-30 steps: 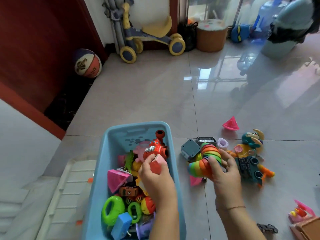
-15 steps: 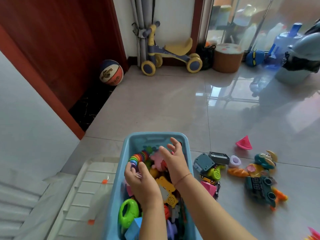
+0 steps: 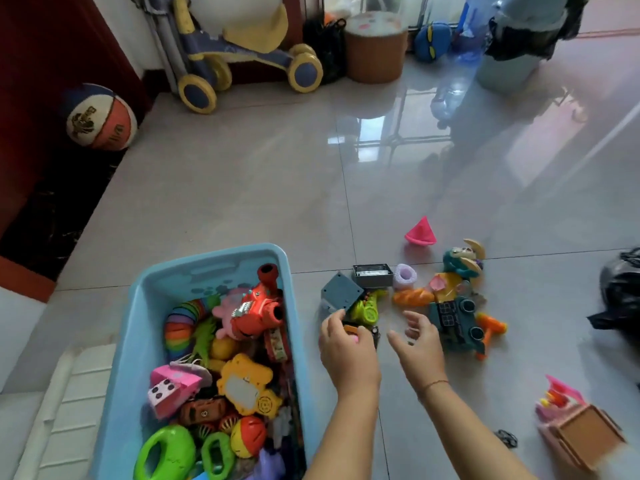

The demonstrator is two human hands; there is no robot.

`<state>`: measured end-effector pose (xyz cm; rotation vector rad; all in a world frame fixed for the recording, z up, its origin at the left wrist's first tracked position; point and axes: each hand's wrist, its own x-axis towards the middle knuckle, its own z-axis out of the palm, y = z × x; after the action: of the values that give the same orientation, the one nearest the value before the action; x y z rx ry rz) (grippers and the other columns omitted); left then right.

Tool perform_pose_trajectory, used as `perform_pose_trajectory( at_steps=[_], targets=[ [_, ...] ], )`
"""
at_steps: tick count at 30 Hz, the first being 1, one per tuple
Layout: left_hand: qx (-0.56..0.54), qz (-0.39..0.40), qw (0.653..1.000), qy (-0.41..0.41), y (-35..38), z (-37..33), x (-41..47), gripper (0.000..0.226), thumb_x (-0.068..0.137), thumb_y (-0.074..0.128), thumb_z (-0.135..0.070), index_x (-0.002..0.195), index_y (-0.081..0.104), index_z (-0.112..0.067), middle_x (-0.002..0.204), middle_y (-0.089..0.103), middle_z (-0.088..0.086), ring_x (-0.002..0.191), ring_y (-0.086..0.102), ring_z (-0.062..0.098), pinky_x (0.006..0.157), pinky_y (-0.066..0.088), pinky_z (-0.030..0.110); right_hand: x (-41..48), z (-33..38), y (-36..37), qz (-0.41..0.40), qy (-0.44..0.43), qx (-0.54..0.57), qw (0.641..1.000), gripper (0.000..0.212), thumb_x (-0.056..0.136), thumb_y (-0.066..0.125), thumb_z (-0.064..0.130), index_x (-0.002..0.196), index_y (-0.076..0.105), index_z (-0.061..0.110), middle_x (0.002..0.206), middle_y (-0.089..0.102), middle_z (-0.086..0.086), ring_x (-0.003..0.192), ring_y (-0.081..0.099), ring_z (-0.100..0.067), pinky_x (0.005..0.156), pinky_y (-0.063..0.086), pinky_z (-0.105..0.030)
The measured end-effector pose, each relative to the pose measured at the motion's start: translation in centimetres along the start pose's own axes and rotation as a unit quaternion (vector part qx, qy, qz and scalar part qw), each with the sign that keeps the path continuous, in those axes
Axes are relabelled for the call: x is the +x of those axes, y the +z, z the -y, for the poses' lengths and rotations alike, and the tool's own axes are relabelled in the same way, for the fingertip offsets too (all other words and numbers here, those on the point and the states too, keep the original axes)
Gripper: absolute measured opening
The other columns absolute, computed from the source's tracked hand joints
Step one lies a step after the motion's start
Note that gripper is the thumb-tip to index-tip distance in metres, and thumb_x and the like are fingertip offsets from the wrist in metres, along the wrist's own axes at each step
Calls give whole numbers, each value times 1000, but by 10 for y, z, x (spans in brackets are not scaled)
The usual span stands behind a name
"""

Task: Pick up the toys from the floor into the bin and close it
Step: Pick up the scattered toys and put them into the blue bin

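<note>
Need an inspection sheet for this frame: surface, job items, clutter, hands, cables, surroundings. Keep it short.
Surface: glossy tiled floor with window reflections.
Job's things: blue bin open and heaped with toys, rainbow slinky inside. White ribbed panel, likely its lid, lies to its left. Not yet binned, on the floor to its right: grey box, toy bread, dark robot toy, pink cone.
Clutter: pink toy with brown box at lower right; black bag at the right edge.
Hands: left hand grips a small orange toy at the pile; right hand open beside the dark robot toy.
Cables: nothing seen.
Surroundings: basketball, ride-on trike and brown stool near the far wall.
</note>
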<state>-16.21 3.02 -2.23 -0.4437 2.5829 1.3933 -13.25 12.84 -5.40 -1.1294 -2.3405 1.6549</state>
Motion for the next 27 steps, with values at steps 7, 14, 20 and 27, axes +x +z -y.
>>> perform_pose_trajectory(
  at_steps=[7, 14, 20, 27],
  targets=[
    [239, 102, 961, -100, 66, 57, 28, 86, 82, 67, -36, 148, 16, -21, 152, 25, 4, 137, 31, 25, 110, 30, 37, 53, -51, 27, 105, 53, -114, 986, 60, 81, 69, 28, 135, 44, 25, 134, 42, -5, 119, 50, -21, 103, 44, -39],
    [266, 154, 951, -35, 86, 63, 51, 83, 84, 64, -22, 148, 12, -26, 139, 33, 6, 124, 43, 28, 100, 42, 39, 76, -70, 50, 97, 72, -211, 970, 41, 83, 60, 39, 120, 51, 26, 120, 47, -6, 106, 56, -28, 84, 47, -34],
    [293, 177, 939, -41, 77, 69, 33, 66, 85, 62, -19, 142, 29, -24, 136, 35, 3, 118, 50, 27, 95, 44, 36, 68, -73, 50, 90, 96, -228, 965, 29, 80, 61, 28, 105, 52, 18, 106, 55, -6, 91, 56, -27, 70, 40, -29],
    [199, 143, 969, -15, 51, 37, -6, 45, 81, 63, -22, 122, 45, -27, 134, 37, -6, 112, 54, 20, 88, 48, 29, 27, -105, 25, 26, 255, -43, 966, 32, 70, 73, 12, 89, 47, 10, 83, 63, -12, 69, 61, -29, 70, 57, -40]
  ],
)
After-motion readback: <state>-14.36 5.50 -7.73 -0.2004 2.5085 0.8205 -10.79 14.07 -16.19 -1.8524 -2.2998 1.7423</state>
